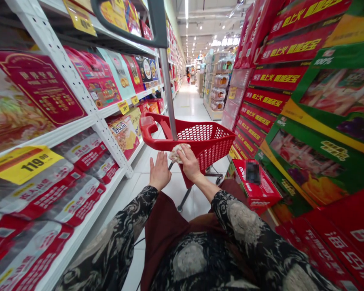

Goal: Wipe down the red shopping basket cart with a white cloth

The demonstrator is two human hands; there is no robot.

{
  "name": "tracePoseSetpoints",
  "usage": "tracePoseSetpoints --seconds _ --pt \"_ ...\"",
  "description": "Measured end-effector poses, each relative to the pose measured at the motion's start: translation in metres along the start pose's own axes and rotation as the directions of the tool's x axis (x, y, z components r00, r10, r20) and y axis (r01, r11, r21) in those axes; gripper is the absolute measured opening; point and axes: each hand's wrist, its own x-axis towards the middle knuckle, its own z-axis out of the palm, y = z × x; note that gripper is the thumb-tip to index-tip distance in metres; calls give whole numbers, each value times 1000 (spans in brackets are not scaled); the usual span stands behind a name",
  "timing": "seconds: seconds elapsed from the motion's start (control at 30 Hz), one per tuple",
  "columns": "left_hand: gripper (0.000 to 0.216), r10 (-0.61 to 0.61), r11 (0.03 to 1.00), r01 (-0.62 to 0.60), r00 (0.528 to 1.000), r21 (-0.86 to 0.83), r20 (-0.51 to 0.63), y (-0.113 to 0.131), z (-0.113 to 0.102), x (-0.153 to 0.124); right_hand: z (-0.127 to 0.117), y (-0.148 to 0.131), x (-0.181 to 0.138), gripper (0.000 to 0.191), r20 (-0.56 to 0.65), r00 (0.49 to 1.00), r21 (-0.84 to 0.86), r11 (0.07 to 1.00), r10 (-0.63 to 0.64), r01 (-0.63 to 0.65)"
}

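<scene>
right hand (190,165): gripping cloth (176,155) | left hand (160,173): fingers spread | red basket (214,151): mesh-sided, inside partly hidden

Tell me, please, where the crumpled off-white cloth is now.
The crumpled off-white cloth is near the centre of the head view, under the right hand, at the near side of the red perforated plastic basket, just right of the left hand.
</scene>
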Motion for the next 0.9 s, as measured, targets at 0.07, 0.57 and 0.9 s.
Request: tracePoseSetpoints --seconds 0.07,0.57,0.9 --pt "74 11 1000 -11 1000 -10 14 7 7 -6 8 9 -24 38 49 999 2 1000 13 -13" --pt "78 -75 996 76 997 -43 28 22 22 -10 -7 9 -2 41 -156 987 -93 995 -37 22" --pt "77 -31 998 34 998 -47 45 36 34 -17 24 32 -61 35 -13 1000 -184 983 -28 25"
